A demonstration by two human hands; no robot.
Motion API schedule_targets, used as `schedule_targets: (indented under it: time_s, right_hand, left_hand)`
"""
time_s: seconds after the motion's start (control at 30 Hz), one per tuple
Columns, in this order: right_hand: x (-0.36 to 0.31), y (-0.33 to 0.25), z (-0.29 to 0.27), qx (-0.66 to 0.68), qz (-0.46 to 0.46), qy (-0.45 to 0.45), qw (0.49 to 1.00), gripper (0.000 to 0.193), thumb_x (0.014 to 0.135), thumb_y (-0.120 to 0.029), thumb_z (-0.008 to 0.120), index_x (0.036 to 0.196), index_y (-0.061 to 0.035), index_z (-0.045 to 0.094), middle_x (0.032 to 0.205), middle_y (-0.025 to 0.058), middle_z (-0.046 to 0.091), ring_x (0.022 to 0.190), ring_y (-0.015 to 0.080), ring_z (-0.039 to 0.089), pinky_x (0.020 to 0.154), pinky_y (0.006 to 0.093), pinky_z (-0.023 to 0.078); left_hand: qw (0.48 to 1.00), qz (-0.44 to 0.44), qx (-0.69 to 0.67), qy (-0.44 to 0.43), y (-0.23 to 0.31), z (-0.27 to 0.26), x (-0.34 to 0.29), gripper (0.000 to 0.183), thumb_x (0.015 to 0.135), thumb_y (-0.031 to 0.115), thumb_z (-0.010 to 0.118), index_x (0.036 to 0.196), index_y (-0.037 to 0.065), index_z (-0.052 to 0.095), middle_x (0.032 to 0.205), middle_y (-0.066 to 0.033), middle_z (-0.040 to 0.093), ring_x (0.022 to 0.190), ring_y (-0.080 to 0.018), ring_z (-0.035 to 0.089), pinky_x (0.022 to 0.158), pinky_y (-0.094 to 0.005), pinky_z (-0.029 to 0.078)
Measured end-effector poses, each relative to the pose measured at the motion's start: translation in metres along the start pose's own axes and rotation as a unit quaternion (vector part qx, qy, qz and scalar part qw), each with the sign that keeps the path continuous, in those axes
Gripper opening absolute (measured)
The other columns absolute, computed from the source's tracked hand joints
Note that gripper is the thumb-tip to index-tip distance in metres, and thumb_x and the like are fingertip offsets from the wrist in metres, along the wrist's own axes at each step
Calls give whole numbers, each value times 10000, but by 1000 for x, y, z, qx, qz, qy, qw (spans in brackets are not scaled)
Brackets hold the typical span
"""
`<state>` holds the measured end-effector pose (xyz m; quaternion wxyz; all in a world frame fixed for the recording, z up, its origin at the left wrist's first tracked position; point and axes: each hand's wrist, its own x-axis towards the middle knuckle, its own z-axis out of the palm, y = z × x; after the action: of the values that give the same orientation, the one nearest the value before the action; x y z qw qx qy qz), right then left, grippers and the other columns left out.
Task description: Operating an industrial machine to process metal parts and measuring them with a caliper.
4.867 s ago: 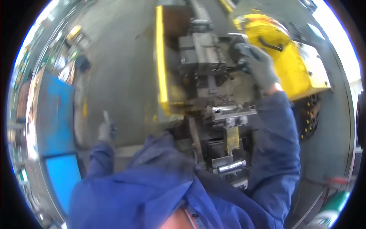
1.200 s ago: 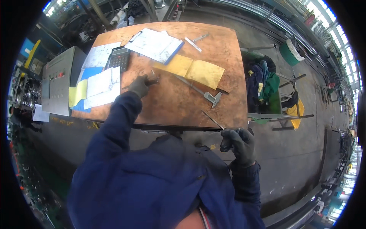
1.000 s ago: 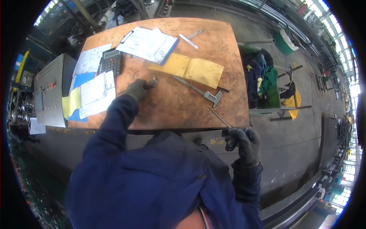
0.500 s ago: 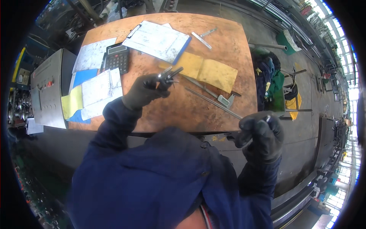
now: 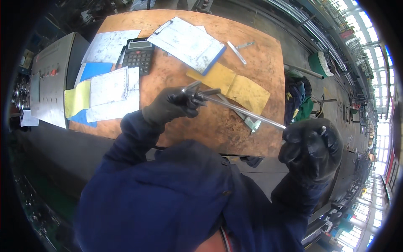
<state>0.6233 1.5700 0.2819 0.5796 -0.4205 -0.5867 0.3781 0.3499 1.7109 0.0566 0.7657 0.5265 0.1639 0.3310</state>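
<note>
My left hand [image 5: 170, 106], in a dark glove, is closed on a small cluster of shiny metal pieces [image 5: 194, 93] with short bars sticking out; their exact kind is not plain. My right hand [image 5: 312, 150], gloved in black, makes a fist round one end of a long thin metal rod [image 5: 252, 114]. The rod slants across above the table's right half, and its far end meets the metal pieces, though whether it is inside them I cannot tell. Below the rod a caliper [image 5: 253, 125] lies on the table, partly covered from view, beside a worn yellow folder [image 5: 247, 93].
On the copper-brown table [image 5: 184, 138] are a clipboard with paper [image 5: 189, 42], a black calculator [image 5: 138, 56], stained sheets [image 5: 109, 88] and a small metal square [image 5: 237, 52]. A grey control box [image 5: 54, 80] stands left. Dark and green cloths [image 5: 300, 96] hang past the right edge.
My right hand has moved outward to the right, and the rod has risen off the table to reach the metal pieces in my left hand. My left hand has shifted slightly right.
</note>
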Motion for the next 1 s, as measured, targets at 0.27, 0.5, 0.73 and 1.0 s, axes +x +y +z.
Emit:
schedule_targets:
  time_s: [0.27, 0.5, 0.73, 1.0]
  right_hand:
    - [20, -8, -4, -89, -52, -54, 993, 196, 979, -99, 495, 1011, 68, 591, 824, 223, 672, 489, 157, 566, 466, 246, 462]
    - [35, -6, 0, -123, -56, -119, 984, 197, 990, -120, 500, 1016, 51, 594, 827, 211, 677, 485, 152, 564, 466, 248, 464]
    - [36, -19, 1, -62, -49, -124, 989, 212, 989, -172, 568, 967, 36, 600, 796, 194, 686, 482, 138, 574, 440, 232, 450]
    - [28, -37, 11, -205, 2, -130, 970, 247, 962, -234, 657, 912, 7, 628, 742, 146, 695, 476, 126, 581, 424, 226, 441]
  left_hand:
    - [994, -28, 96, -54, 15, -3, 2, 487, 784, -68, 743, 1251, 30, 642, 1124, -163, 710, 958, -205, 658, 762, -262, 537]
    - [993, 46, 21, -107, 3, -3, 3, 326, 783, -1, 754, 1102, 41, 703, 1040, -124, 744, 666, -83, 608, 581, -175, 456]
    - [983, -30, -12, -181, 7, -2, -3, 221, 800, 8, 733, 1018, 37, 717, 1048, -147, 742, 570, -69, 545, 503, -173, 415]
    - [973, -26, -72, -216, 6, 9, -5, 210, 790, 12, 735, 999, 29, 718, 1048, -176, 736, 536, -67, 512, 472, -170, 390]
